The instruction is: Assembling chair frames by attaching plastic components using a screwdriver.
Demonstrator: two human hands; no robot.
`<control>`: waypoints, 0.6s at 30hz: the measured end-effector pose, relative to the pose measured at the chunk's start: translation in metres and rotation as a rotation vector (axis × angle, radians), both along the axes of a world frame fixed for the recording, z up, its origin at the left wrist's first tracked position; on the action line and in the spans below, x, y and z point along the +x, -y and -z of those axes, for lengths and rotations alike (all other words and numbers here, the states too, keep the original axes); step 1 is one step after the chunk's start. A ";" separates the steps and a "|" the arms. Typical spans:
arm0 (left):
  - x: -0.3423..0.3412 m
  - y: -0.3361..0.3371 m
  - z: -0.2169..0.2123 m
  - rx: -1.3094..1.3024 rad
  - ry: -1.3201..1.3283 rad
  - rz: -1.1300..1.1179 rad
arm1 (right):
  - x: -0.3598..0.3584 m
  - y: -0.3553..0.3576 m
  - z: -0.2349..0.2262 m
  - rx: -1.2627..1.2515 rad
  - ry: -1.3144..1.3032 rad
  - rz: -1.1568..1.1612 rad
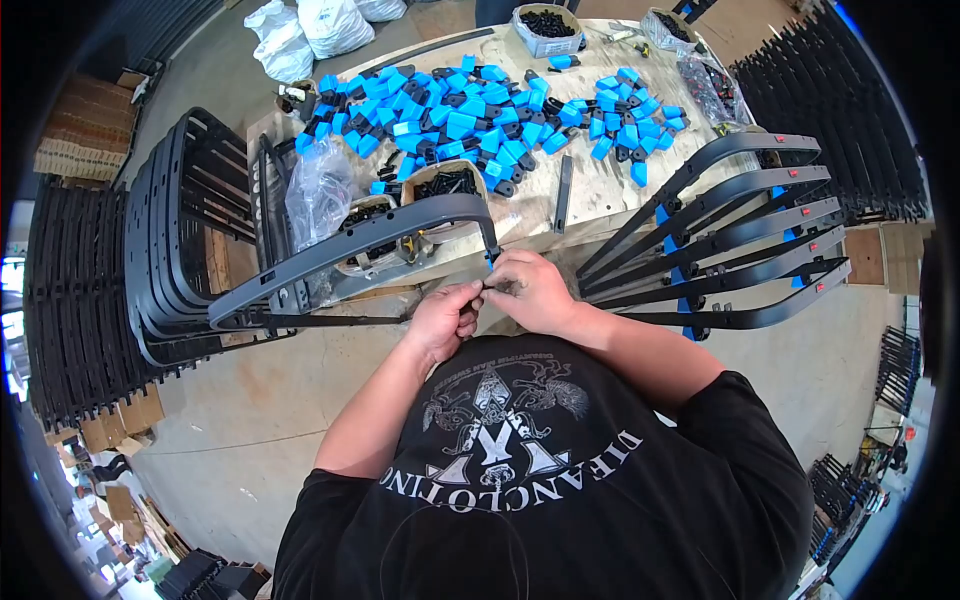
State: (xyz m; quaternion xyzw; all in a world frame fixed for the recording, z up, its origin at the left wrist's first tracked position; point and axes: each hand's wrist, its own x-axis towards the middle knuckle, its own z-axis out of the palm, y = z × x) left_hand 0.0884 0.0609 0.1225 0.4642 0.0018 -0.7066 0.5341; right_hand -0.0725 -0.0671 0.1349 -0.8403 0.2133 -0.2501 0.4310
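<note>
My left hand [445, 318] and my right hand [537, 292] meet close in front of my chest. Both have their fingers pinched together; the small dark thing at their fingertips is too small to name. Just above the fingers is the bent-down end of a black curved metal frame [380, 222], which stretches leftward from the table edge. A bit of blue shows at that end, beside my right fingers. Behind the frame, boxes of small black parts [447, 184] stand on the table's near edge.
Blue-and-black brackets [465, 115] lie heaped across the wooden table [535, 225]. Several black curved frames [740, 235] with red marks fan out at the right. More frames [165, 240] stand stacked at the left. A flat black bar [563, 195] lies near the table's front. White sacks [335, 25] sit beyond.
</note>
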 end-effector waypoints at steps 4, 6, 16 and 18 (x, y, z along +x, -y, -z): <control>0.004 0.006 0.011 -0.017 0.028 0.053 | 0.000 -0.002 0.013 -0.017 0.035 -0.006; 0.005 0.008 0.016 -0.049 0.002 0.102 | -0.004 -0.001 0.021 0.013 -0.014 -0.001; 0.011 0.042 0.043 0.149 0.203 0.006 | -0.002 0.017 0.039 0.253 -0.274 0.380; 0.009 0.048 0.048 0.152 0.226 0.041 | 0.003 0.019 0.038 0.206 -0.281 0.322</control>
